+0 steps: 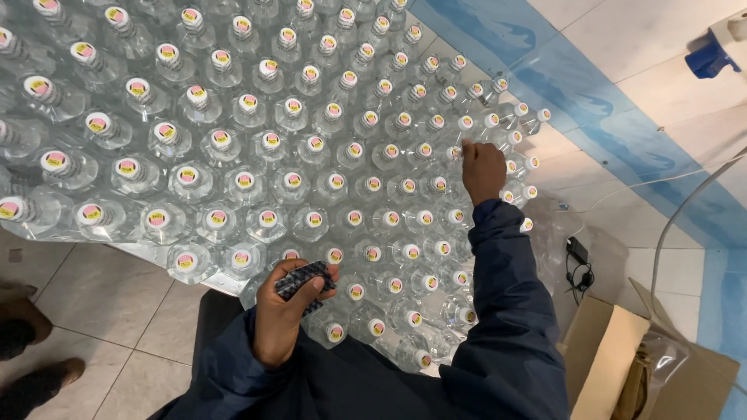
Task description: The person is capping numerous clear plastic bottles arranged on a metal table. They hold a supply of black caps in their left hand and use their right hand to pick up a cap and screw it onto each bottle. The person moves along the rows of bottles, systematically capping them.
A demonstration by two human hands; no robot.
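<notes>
Clear plastic bottles with white caps bearing pink-and-yellow round stickers (292, 180) stand packed in tight rows, filling the view from 9 to 2 o'clock. The left hand (289, 309), at 6 o'clock, is clenched around a dark, diamond-patterned flat bundle (305, 280). The right hand (482, 171), at 2 o'clock, pinches one bottle cap (455, 153) with curled fingers.

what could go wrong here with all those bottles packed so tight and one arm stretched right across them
The right hand reaches across many capped bottles to the far rows, so the dark sleeve could brush and tip the nearer ones. Bottles at the edge by the floor tiles might topple off. The left hand grips a dark ridged strip, so it is not free to steady anything.
</notes>
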